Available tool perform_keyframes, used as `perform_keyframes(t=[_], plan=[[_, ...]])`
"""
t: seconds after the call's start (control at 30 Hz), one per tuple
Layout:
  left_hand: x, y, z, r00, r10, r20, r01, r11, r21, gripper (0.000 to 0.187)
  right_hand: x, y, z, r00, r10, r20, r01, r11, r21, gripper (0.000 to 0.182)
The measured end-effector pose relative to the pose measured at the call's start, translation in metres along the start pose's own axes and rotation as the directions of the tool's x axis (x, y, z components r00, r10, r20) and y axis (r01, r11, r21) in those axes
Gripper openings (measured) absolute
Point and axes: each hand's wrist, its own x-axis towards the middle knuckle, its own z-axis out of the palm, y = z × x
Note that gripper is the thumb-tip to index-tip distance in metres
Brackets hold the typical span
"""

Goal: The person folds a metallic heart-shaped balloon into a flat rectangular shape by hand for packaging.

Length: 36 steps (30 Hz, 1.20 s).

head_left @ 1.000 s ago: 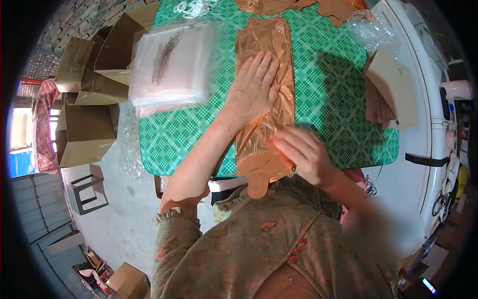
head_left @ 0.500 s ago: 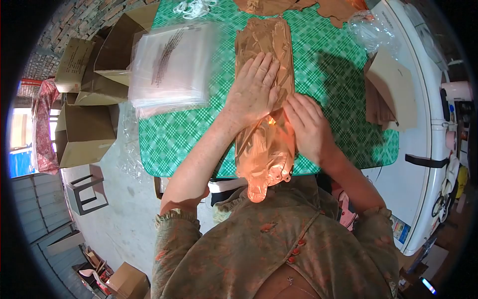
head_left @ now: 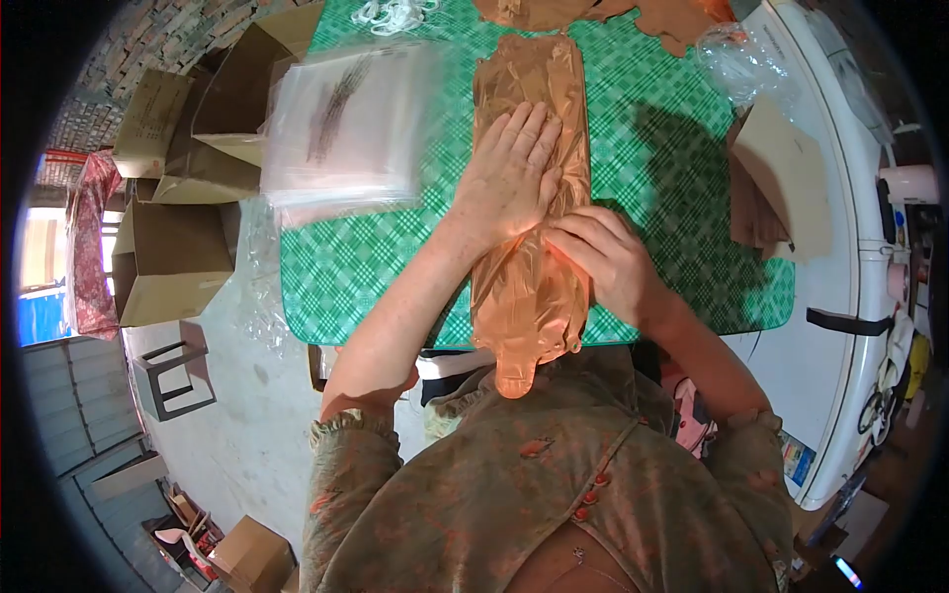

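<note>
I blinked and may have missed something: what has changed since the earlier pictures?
The right hand has moved up the copper-coloured foil from near its lower end, its fingertips now close to the left hand. The left hand stays flat on the foil; the clear plastic stack stays put.

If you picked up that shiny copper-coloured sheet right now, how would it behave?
The copper-coloured sheet would probably flop, judging by its many creases. It looks thin, so likely light for its size. Its glossy surface may be slippery; the left hand lies flat on it.
</note>
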Motion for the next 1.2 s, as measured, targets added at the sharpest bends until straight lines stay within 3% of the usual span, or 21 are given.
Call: perform_keyframes(t=[0.33,0.63,0.77,0.97,1.07,1.2], plan=[[0.0,-0.002,0.001,1.0,0.029,0.005,-0.029,0.997,0.077,0.065,0.007,0.006,-0.001,0.998,-0.07,0.005,0.07,0.997,-0.033,0.036],[-0.016,0.034,0.0,0.997,0.024,0.067,-0.021,0.999,-0.048,0.067,-0.023,-0.018,-0.018,1.0,0.007,-0.011,-0.007,0.998,0.064,0.032],[-0.034,0.056,-0.009,0.995,0.03,0.094,-0.01,0.979,-0.206,0.068,-0.049,-0.032,-0.021,0.999,0.039,0.01,-0.039,0.996,0.079,0.029],[-0.034,0.051,-0.034,0.972,-0.038,0.233,0.153,0.853,-0.498,0.062,-0.055,-0.033,-0.023,0.998,0.066,0.012,-0.067,0.992,0.108,0.029],[-0.03,0.033,-0.042,0.982,0.066,0.176,0.046,0.822,-0.567,0.054,-0.055,-0.031,-0.023,0.998,0.059,0.034,-0.062,0.993,0.105,0.028],[-0.025,0.015,-0.061,0.964,0.261,0.045,-0.228,0.904,-0.361,0.042,-0.055,-0.029,-0.023,0.997,0.055,0.055,-0.06,0.993,0.103,0.026]])
